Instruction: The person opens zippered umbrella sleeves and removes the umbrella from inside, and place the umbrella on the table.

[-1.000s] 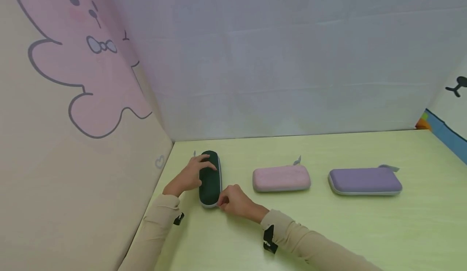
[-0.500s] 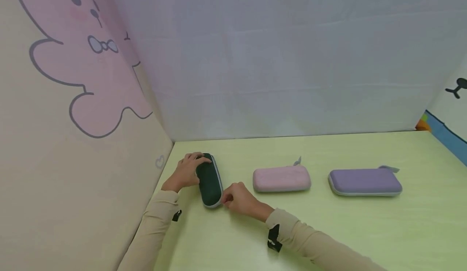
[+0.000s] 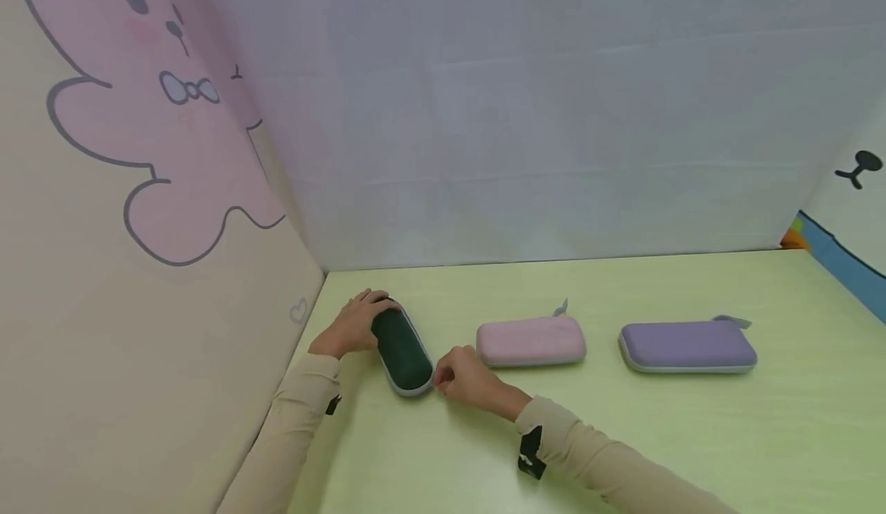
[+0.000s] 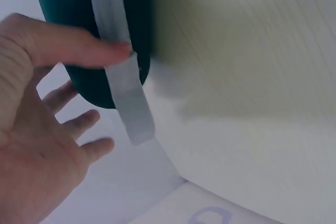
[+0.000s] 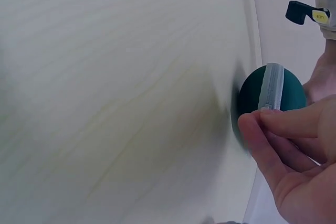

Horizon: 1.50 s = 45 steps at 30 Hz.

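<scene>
A dark green zip case point(image 3: 404, 348) lies at a slant on the table's left side. My left hand point(image 3: 354, 325) holds its far end. In the left wrist view the thumb point(image 4: 79, 48) presses the pale zip band, and a grey fabric tab point(image 4: 131, 103) sticks out past the case's end. At the near right corner my right hand point(image 3: 469, 378) pinches the zip's end between thumb and forefinger. The right wrist view shows those fingertips point(image 5: 252, 121) right at the pale zip point(image 5: 271, 85); the zip pull is hidden between them.
A pink case point(image 3: 531, 341) and a purple case point(image 3: 687, 346), each with a grey tab, lie to the right on the pale green table point(image 3: 644, 437). A printed wall point(image 3: 173, 360) rises close by the left arm, and a plain white sheet point(image 3: 540, 129) stands behind.
The green case has turned, its near end swinging to the right. My right hand has moved right with that end, while the left has stayed at the far end. The other cases have not moved.
</scene>
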{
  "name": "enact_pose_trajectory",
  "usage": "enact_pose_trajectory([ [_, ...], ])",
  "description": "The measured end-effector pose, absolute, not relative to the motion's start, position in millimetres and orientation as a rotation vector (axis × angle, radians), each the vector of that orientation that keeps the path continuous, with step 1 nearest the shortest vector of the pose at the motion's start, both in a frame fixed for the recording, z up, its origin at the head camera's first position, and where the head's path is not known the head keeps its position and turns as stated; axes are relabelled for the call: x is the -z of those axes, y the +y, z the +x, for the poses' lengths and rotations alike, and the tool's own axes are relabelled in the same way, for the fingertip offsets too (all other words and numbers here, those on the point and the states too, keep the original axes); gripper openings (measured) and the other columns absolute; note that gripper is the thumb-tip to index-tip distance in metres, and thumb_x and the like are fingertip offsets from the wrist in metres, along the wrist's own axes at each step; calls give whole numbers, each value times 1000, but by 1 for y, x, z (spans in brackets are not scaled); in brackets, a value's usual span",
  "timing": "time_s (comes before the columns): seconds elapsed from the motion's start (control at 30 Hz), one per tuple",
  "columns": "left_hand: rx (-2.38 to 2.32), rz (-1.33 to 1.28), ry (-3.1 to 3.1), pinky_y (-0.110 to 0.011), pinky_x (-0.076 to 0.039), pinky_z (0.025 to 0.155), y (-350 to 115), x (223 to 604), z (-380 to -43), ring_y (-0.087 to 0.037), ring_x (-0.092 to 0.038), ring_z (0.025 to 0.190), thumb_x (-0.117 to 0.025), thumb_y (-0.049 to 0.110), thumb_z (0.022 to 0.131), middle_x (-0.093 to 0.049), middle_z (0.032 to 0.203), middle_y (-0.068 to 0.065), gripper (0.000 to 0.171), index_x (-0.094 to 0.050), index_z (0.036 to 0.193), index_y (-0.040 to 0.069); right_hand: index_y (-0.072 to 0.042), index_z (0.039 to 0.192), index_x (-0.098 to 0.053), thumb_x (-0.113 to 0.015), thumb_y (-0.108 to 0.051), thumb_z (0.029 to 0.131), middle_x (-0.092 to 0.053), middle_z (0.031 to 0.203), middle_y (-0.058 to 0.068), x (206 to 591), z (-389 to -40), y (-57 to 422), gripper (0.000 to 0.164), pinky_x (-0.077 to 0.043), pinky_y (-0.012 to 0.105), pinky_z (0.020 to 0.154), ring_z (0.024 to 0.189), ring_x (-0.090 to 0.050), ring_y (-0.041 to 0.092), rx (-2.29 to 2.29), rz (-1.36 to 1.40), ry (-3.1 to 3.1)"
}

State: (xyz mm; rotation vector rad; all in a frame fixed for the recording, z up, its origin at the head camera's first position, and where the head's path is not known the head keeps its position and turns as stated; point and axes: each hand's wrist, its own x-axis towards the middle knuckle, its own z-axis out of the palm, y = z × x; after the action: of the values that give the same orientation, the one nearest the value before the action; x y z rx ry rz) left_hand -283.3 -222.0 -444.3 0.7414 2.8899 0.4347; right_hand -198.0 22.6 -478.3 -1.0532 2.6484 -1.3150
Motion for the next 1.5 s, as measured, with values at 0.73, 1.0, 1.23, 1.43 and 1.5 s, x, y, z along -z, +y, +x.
enact_pose_trajectory([
  [0.73, -1089, 616, 2518, -58, -34, 99, -283, 464, -280, -45, -32, 131, -81, -8, 62, -40, 143, -19, 85, -47, 138, 5, -1, 67, -69, -51, 14, 67, -62, 61, -1, 483, -197, 34, 24, -45, 19, 52, 54, -54, 4, 1409, -873, 2735],
  [1.0, -1226, 469, 2424, -49, -42, 95, -294, 469, -276, -41, -38, 129, -87, 6, 64, -42, 140, -18, 87, -44, 140, 5, 2, 68, -69, -56, 14, 70, -62, 61, 1, 481, -198, 36, 18, -47, 21, 52, 55, -55, 6, 1464, -797, 2745],
  [1.23, -1317, 345, 2390, -42, -44, 92, -303, 475, -267, -32, -45, 124, -88, 15, 64, -49, 135, -11, 84, -47, 138, 10, 2, 70, -70, -60, 12, 71, -64, 64, 4, 478, -199, 36, 15, -46, 21, 54, 57, -56, 9, 1437, -773, 2773],
  [1.43, -1352, 302, 2407, -47, -42, 94, -306, 478, -258, -30, -45, 123, -88, 20, 64, -48, 136, -6, 84, -49, 138, 13, 1, 71, -70, -61, 12, 72, -64, 64, 2, 479, -199, 36, 14, -46, 22, 54, 58, -55, 9, 1462, -744, 2782],
  [1.5, -1360, 279, 2421, -48, -42, 95, -307, 479, -256, -29, -47, 121, -89, 22, 63, -49, 136, -6, 83, -50, 136, 14, 1, 72, -70, -62, 12, 73, -64, 65, 1, 480, -199, 36, 14, -46, 23, 54, 59, -56, 9, 1469, -739, 2785],
])
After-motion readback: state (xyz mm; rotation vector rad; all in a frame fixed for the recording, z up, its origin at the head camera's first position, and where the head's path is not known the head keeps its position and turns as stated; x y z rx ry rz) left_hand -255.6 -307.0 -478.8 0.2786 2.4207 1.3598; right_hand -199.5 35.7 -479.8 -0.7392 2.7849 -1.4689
